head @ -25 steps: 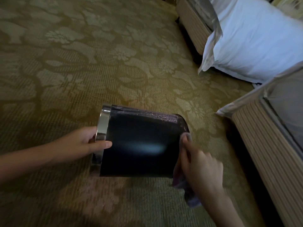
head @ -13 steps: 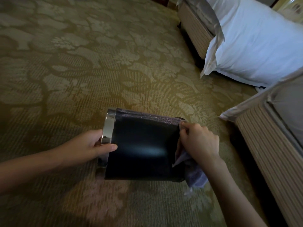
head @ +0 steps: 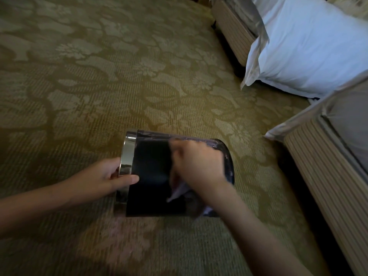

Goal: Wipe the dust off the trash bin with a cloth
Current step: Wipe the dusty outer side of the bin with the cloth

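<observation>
Bin (head: 151,176) lies on its side on the patterned carpet (head: 99,76), lower centre of frame, chrome rim at its left end. Left hand (head: 103,178) grasps the rim, thumb across the black wall. Right hand (head: 199,164), motion-blurred, sits on the bin's upper side, fingers curled over the cloth (head: 179,191). White pillow (head: 308,48) at upper right.

Single head view; looks steeply down, close over the carpet (head: 99,86).
</observation>
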The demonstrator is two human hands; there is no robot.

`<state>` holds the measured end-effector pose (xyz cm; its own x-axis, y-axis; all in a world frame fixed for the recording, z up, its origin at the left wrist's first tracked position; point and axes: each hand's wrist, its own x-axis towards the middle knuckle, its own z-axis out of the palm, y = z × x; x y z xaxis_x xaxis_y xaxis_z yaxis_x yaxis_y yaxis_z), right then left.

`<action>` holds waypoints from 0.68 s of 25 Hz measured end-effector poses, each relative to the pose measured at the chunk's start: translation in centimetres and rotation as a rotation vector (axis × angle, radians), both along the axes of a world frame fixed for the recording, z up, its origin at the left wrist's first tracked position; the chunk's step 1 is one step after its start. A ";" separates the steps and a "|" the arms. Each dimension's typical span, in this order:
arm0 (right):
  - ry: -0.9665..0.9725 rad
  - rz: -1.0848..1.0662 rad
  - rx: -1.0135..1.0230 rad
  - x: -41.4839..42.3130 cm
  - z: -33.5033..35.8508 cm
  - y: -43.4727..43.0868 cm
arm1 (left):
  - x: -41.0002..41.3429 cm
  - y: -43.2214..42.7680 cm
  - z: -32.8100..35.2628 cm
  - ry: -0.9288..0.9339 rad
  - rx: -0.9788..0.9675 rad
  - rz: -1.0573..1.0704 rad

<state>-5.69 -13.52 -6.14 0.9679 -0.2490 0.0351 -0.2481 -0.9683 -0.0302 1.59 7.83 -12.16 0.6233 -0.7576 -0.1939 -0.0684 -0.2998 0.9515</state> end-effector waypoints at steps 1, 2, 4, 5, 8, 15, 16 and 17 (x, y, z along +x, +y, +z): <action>0.002 -0.119 -0.020 -1.1 0.1 -2.5 | 0.0 0.1 0.2 -0.014 0.014 -0.003; 0.006 -0.234 -0.019 -2.4 0.4 -4.6 | -0.1 0.1 0.3 -0.038 0.034 -0.011; 0.023 -0.375 -0.005 -4.0 1.1 -6.7 | -0.1 0.2 0.1 -0.077 0.053 -0.026; 0.020 -0.368 -0.015 -3.8 1.2 -6.6 | -0.1 0.1 0.0 -0.082 0.051 -0.025; 0.002 -0.214 -0.050 -0.7 0.8 -2.0 | -0.1 0.4 -0.5 -0.068 0.042 -0.027; 0.001 0.213 0.070 3.6 -0.1 8.6 | -0.4 1.0 -0.4 -0.176 0.050 -0.047; -0.021 0.142 0.045 2.9 -0.2 6.7 | -0.4 0.9 -0.6 -0.150 0.054 -0.050; -0.032 0.055 0.024 1.9 -0.2 4.2 | -0.4 0.9 -0.6 -0.127 0.060 -0.052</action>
